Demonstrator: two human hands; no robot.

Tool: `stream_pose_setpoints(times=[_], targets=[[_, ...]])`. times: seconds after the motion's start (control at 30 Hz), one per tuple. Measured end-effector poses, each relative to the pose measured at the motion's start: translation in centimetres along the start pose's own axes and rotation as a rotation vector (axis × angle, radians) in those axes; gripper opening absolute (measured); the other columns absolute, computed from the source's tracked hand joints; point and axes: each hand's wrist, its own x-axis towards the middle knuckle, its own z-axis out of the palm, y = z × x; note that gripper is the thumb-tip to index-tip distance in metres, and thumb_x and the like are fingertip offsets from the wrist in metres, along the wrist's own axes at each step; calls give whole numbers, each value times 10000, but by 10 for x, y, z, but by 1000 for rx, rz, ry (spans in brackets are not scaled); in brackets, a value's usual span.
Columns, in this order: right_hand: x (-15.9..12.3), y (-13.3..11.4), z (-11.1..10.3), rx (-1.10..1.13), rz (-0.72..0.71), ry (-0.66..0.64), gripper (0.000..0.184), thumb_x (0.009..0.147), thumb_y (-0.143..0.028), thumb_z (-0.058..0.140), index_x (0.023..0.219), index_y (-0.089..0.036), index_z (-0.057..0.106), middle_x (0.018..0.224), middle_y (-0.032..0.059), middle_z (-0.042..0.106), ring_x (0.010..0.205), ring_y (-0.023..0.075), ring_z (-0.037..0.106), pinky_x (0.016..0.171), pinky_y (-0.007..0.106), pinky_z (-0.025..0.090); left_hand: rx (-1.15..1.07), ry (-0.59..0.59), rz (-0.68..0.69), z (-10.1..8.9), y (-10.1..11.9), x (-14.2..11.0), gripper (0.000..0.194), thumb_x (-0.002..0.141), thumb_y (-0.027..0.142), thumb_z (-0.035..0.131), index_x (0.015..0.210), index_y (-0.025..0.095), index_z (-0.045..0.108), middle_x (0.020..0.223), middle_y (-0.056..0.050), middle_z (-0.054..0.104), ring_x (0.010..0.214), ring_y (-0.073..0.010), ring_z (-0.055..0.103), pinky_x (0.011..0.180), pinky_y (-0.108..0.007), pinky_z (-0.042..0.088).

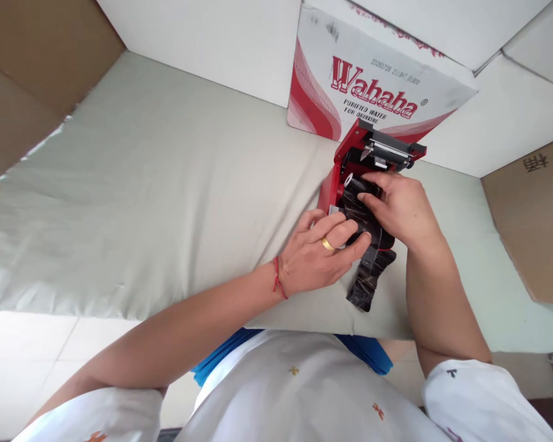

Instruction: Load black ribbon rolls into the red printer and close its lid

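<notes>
A small red printer (pixel 345 161) with its lid open stands on the pale cloth-covered table (pixel 156 202). A crinkled black ribbon (pixel 371 279) runs out of it and hangs toward me. My left hand (pixel 320 252), with a gold ring and a red wrist cord, pinches the ribbon at the printer's near side. My right hand (pixel 400 205) is curled over the black ribbon roll inside the printer, fingers pressed on it. A white spool end (pixel 349 180) shows inside the red housing.
A red and white Wahaha water carton (pixel 350 80) stands right behind the printer against the white wall. Brown cardboard (pixel 534 221) lies at the right edge, more cardboard (pixel 32 67) at the upper left. The table's near edge runs just before my body.
</notes>
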Motion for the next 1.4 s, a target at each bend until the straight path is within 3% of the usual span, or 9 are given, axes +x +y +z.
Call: stream_pose_setpoints(times=[0.3, 0.43, 0.5, 0.57, 0.67, 0.8, 1.0, 1.17, 1.4], targets=[[17, -4, 8, -230, 40, -42, 371, 899, -284, 666, 1240, -267, 811, 1078, 116, 820, 989, 357, 750, 873, 502, 566, -97, 4, 57, -2, 2, 4, 210, 1004, 252, 633, 1208, 219, 673, 1093, -55, 800, 1164, -233, 743, 1054, -456, 518], [2, -14, -7, -24, -88, -60, 355, 944, -267, 643, 1263, -244, 796, 1242, 101, 801, 1125, 332, 747, 989, 493, 571, -54, -6, 51, -3, 1, 5, 171, 1023, 204, 603, 1175, 187, 679, 1089, -56, 820, 1126, -211, 769, 1035, -432, 520], [-10, -20, -22, 148, -129, 31, 270, 986, -321, 645, 1183, -256, 817, 1196, 67, 815, 1081, 293, 762, 976, 458, 590, -51, -10, 40, -3, 0, 5, 174, 1027, 185, 597, 1181, 187, 677, 1109, -54, 823, 1143, -205, 767, 1049, -435, 509], [-18, -24, -36, 235, -96, 267, 249, 1030, -381, 625, 1106, -260, 829, 1085, 57, 828, 975, 264, 769, 897, 427, 606, -51, -5, 37, -2, 0, 4, 163, 1035, 190, 603, 1178, 205, 678, 1129, -45, 823, 1159, -201, 763, 1057, -438, 503], [-13, -16, -47, 144, -93, 540, 336, 1084, -418, 558, 1244, -233, 787, 1243, 112, 789, 1167, 270, 721, 992, 419, 567, -42, 8, 38, 0, 0, 3, 139, 1040, 205, 617, 1163, 220, 682, 1137, -31, 823, 1158, -195, 762, 1059, -438, 504], [2, 4, -39, 37, -211, 349, 404, 1127, -414, 464, 1411, -238, 691, 1438, 128, 703, 1409, 271, 589, 1222, 473, 399, -25, 23, 25, 1, -3, 3, 140, 1028, 194, 632, 1160, 209, 678, 1126, -35, 824, 1146, -195, 763, 1051, -435, 503], [-28, 5, -27, 36, -270, 358, 364, 1101, -390, 520, 1297, -212, 770, 1275, 124, 770, 1198, 292, 686, 1087, 495, 518, -16, 34, 24, -2, -2, 5, 161, 1007, 209, 657, 1167, 197, 675, 1095, -46, 828, 1121, -210, 754, 1033, -418, 499], [-63, 3, -14, -37, -373, 255, 404, 1062, -142, 452, 1319, -196, 759, 1253, 132, 762, 1102, 283, 672, 984, 496, 574, 0, 55, 23, -4, 0, 5, 139, 1000, 194, 647, 1136, 213, 671, 1064, -23, 830, 1072, -183, 748, 982, -375, 491], [-76, -2, 0, -97, -289, 209, 524, 1005, -9, 410, 1357, -212, 741, 1258, 96, 757, 1088, 270, 637, 947, 449, 586, -37, 16, 17, -3, -1, 4, 160, 991, 183, 641, 1146, 215, 659, 1084, -33, 827, 1067, -194, 751, 968, -396, 472]])
